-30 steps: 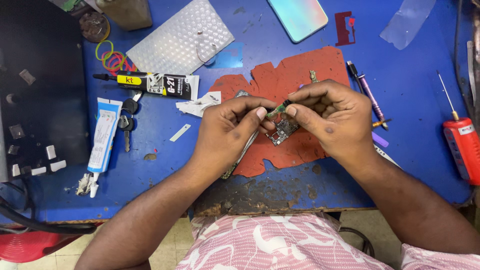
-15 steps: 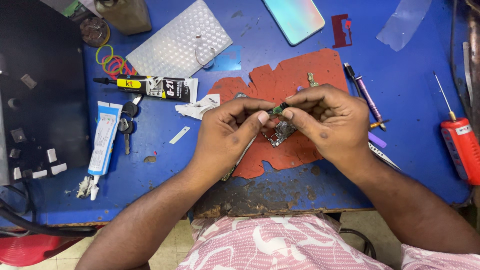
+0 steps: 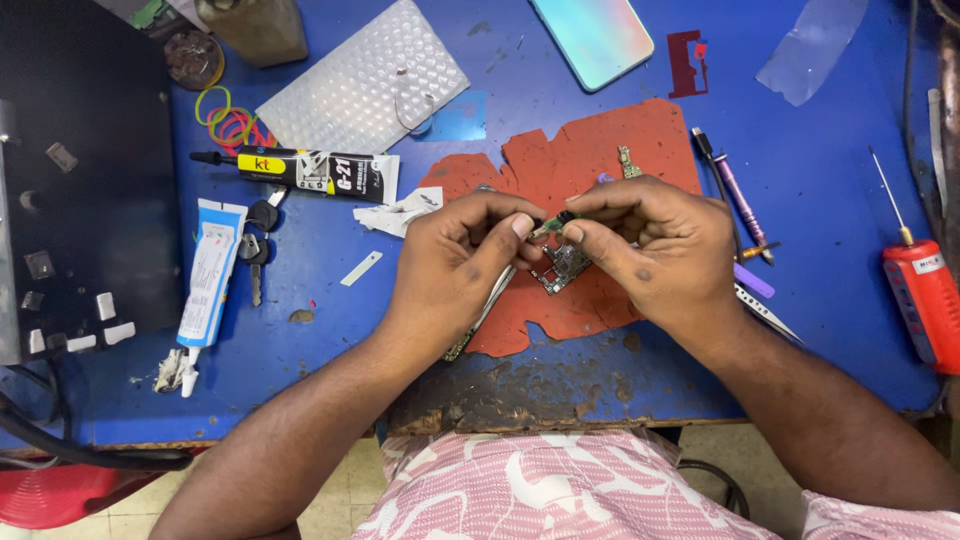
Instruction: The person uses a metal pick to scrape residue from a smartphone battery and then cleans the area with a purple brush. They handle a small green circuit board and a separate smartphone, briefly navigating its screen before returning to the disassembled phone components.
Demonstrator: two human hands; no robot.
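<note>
Right, we have both hands meeting over the red mat (image 3: 600,170) at the centre of the blue table (image 3: 820,170): our left hand (image 3: 455,260) and right hand (image 3: 650,250) both pinch closed, fingertip to fingertip, on a small green circuit part (image 3: 556,222). It sits directly between the two thumbs, long axis running left-low to right-high, neither hand clearly nearer. Just beneath hangs a darker circuit board (image 3: 565,266), touching the right fingers, though we cannot tell which hand truly bears it

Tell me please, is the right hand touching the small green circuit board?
Touching: the head view shows the right hand pinching the small green circuit board between its fingers.
</note>
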